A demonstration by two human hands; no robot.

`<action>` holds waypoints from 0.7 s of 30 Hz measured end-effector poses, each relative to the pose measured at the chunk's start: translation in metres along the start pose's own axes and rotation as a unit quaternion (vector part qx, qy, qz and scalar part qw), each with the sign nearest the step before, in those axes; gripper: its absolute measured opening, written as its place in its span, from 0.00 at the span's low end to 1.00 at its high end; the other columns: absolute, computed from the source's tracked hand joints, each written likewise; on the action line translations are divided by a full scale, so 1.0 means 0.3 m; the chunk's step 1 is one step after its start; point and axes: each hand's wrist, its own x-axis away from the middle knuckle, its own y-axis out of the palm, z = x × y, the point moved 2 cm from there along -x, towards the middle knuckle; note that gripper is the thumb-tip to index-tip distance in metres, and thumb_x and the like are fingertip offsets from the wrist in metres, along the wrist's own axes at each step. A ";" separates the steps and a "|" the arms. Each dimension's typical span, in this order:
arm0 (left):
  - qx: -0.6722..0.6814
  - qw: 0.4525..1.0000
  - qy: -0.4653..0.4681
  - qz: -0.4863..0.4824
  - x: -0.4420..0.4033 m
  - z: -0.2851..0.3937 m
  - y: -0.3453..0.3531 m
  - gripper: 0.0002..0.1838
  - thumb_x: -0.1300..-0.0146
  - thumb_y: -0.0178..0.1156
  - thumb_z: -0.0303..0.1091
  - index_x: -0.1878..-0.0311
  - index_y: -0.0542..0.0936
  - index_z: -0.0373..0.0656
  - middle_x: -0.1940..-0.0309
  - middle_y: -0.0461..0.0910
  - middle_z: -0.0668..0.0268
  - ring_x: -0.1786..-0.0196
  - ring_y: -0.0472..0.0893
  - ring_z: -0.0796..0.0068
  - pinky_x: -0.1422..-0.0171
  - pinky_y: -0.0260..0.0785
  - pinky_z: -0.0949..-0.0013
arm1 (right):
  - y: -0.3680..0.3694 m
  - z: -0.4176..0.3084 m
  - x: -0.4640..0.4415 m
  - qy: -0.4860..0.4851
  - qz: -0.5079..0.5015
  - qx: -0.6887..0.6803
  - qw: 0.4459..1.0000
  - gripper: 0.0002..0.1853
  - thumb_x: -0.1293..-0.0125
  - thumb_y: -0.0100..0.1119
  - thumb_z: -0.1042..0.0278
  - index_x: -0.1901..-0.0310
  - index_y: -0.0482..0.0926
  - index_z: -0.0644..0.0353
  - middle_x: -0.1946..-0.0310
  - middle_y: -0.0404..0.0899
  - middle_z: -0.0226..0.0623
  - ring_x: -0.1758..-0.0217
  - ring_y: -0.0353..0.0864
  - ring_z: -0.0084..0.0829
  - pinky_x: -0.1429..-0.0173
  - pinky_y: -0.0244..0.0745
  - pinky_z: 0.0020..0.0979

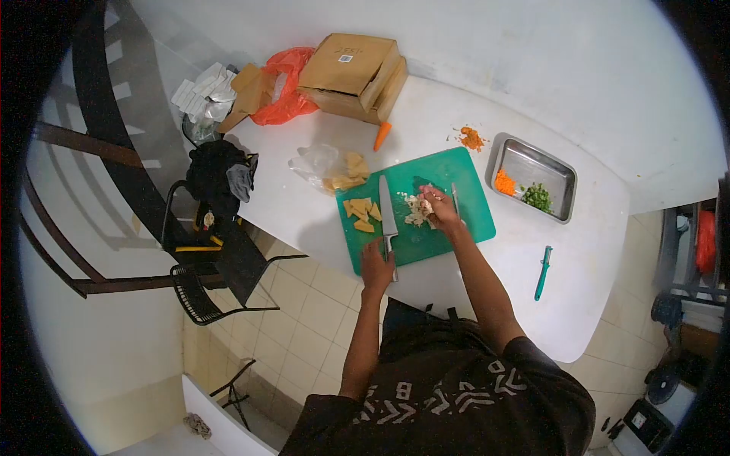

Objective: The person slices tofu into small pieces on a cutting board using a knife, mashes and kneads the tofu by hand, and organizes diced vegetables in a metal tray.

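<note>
A green cutting board (426,251) lies on the white table. My right hand (442,211) is over its middle, fingers closed on some pale chopped bits, with more chopped pale pieces (414,209) beneath and beside it. At the board's near edge, my left hand (376,264) rests beside the handle of a large knife (387,209), fingers apart and holding nothing visible. Yellowish chunks (362,213) sit left of the blade. A thin metal utensil (455,196) is partly hidden behind my right hand.
A metal tray (572,186) holds chopped orange and green pieces. Orange scraps (471,138), a carrot (382,136), a plastic bag (312,163) of chunks, cardboard boxes (342,68), an orange bag (285,106) and a green-handled peeler (543,275) are also on the table. Black chairs (243,270) stand left.
</note>
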 end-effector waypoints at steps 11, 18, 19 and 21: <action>0.145 0.984 0.091 0.041 -0.143 0.219 0.013 0.21 0.38 0.68 0.31 0.42 0.78 0.43 0.48 0.80 0.58 0.43 0.78 0.56 0.36 0.69 0.54 | 0.005 -0.026 0.026 0.035 -0.032 -0.007 0.999 0.29 0.23 0.47 0.38 0.78 0.60 0.49 0.85 0.58 0.25 0.88 0.54 0.20 0.85 0.48 0.24; 0.361 0.932 0.042 0.011 -0.272 0.234 0.175 0.18 0.31 0.63 0.37 0.41 0.78 0.41 0.45 0.81 0.61 0.44 0.82 0.64 0.40 0.74 0.64 | 0.049 -0.043 0.051 0.027 -0.039 -0.063 0.997 0.23 0.20 0.46 0.45 0.72 0.69 0.52 0.81 0.67 0.28 0.81 0.68 0.24 0.78 0.64 0.24; 0.452 0.891 -0.039 -0.010 -0.274 0.256 0.178 0.17 0.27 0.58 0.41 0.42 0.78 0.41 0.48 0.82 0.62 0.46 0.83 0.64 0.42 0.75 0.63 | 0.067 -0.053 0.058 0.013 -0.007 -0.094 0.995 0.21 0.20 0.46 0.47 0.66 0.73 0.55 0.77 0.71 0.30 0.74 0.73 0.25 0.71 0.71 0.25; 0.538 0.834 -0.120 -0.028 -0.291 0.281 0.183 0.18 0.24 0.54 0.45 0.43 0.78 0.41 0.50 0.83 0.62 0.49 0.84 0.64 0.44 0.76 0.61 | 0.084 -0.058 0.065 0.000 0.023 -0.121 0.992 0.20 0.19 0.46 0.50 0.60 0.77 0.58 0.73 0.74 0.33 0.67 0.79 0.27 0.63 0.77 0.27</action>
